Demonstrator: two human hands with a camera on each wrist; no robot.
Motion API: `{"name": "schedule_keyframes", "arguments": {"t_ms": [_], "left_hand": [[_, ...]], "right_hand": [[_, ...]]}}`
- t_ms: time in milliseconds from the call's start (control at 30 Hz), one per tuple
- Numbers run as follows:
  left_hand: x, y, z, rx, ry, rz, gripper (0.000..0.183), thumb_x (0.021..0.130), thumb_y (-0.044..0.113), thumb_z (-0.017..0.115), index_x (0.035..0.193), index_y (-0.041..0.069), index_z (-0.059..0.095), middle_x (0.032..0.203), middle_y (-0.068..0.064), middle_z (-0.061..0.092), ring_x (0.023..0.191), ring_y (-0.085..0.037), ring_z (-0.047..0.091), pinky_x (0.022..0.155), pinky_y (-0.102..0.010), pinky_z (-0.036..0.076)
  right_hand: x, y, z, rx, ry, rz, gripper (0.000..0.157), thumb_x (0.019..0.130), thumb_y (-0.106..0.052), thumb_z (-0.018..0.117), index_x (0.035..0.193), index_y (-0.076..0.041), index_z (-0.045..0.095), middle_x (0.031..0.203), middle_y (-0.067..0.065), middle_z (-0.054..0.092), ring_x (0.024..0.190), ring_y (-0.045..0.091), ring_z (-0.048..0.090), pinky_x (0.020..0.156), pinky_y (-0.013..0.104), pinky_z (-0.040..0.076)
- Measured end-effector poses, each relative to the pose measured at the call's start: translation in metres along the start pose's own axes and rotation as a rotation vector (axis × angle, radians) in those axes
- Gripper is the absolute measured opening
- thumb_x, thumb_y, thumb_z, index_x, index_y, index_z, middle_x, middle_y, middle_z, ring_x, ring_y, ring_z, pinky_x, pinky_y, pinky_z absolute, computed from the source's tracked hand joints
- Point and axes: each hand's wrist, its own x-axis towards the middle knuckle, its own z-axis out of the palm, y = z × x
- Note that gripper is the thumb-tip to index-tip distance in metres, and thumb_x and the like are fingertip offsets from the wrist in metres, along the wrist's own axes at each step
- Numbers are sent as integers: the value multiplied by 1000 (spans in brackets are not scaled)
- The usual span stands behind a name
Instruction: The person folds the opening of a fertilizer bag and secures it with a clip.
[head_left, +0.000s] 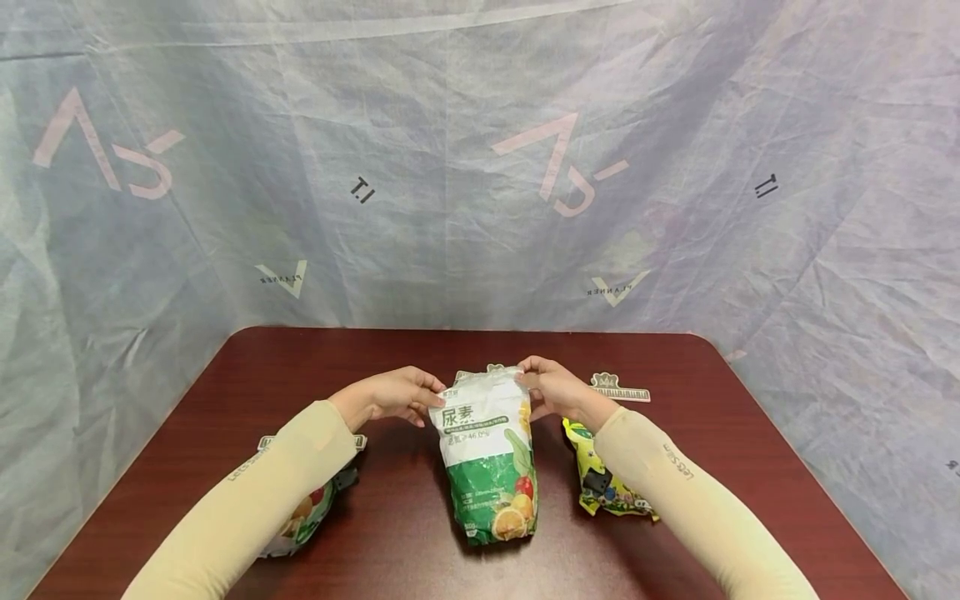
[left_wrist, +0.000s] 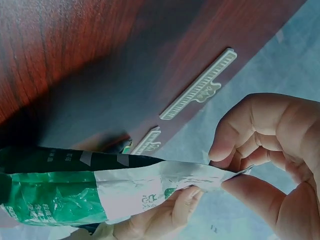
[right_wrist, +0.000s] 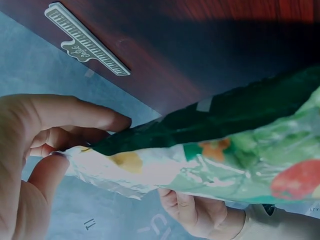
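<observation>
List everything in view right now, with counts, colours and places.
held bag: 1, white above green, table centre, pinched at its top
yellow bag: 1, yellow with print, right, partly hidden
left bag: 1, green with mixed print, left, partly hidden
keyboard-patterned clips: 3, pale; one beyond the held bag, one beyond the yellow bag, one by the left bag
table: 1, dark red-brown, beneath the bags
cloth backdrop: count unclear, grey-blue, around the table
sleeves: 2, cream, on both forearms
left hand: 1, bare, held bag's top left
right hand: 1, bare, held bag's top right

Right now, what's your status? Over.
Left fingers, right fingers: pinching. Green-and-white bag: held by top corners. Yellow packet: off right, nothing visibly blocking.
</observation>
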Motion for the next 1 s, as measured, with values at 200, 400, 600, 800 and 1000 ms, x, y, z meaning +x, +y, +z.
{"name": "schedule_keyframes", "arguments": {"t_ms": [200,400,600,800,1000], "left_hand": [[-3,5,0,7,12,30,27,87,3,57,111,-9,52,85,-6,63,70,-15,58,58,-27,47],[-4,8,-3,18,22,44,27,87,4,58,111,-8,53,86,-6,63,71,-15,58,58,-27,47],[-7,13,-2,40,27,64,26,88,5,58,111,-6,54,87,-6,64,72,-14,59,58,-27,47],[-7,17,-3,46,31,86,26,87,6,59,109,-5,55,85,-6,64,72,-16,58,59,-29,47],[-9,22,-5,49,40,101,26,87,6,60,109,-6,55,86,-5,64,74,-17,58,59,-28,47]], "right_hand": [[-3,-2,2,8,28,-36,12,97,-13,45,101,-3,41,83,7,52,65,19,57,60,45,52],[-6,-5,4,29,52,-67,6,96,-11,45,99,-6,43,80,6,50,61,16,52,57,41,52],[-8,-6,5,46,62,-100,4,96,-10,44,98,-6,43,80,6,51,63,17,54,56,40,51],[-12,-8,5,69,66,-129,6,96,-8,44,101,-5,42,82,5,52,65,17,58,56,41,51],[-17,-13,6,83,74,-160,9,96,-8,45,103,-3,43,81,4,53,67,17,58,55,39,51]]}}
